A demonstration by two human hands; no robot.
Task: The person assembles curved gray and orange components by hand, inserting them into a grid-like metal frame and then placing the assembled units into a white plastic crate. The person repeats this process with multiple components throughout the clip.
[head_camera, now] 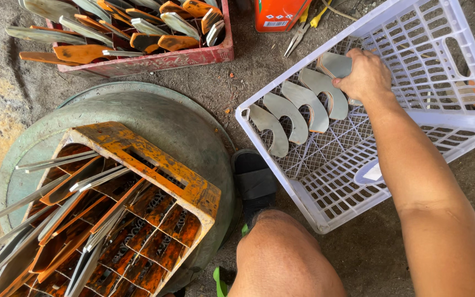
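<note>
My right hand (pixel 365 74) reaches into a white plastic crate (pixel 281 165) and grips a grey curved blade piece (pixel 336 65) standing at the end of a row. Three similar curved grey pieces (pixel 298 107) lean in a line along the crate's lattice floor, left of the hand. My left hand is out of view. My bare knee (pixel 281 258) shows at the bottom centre.
An orange, rusty crate (pixel 155 159) of long grey-and-orange blades rests on a round green basin (pixel 155 110). A red crate (pixel 155 60) with more blades stands top left. Pliers (pixel 298 36) and an orange container (pixel 276 14) lie on the dirt floor. A black sandal (pixel 254 179) is beside the white crate.
</note>
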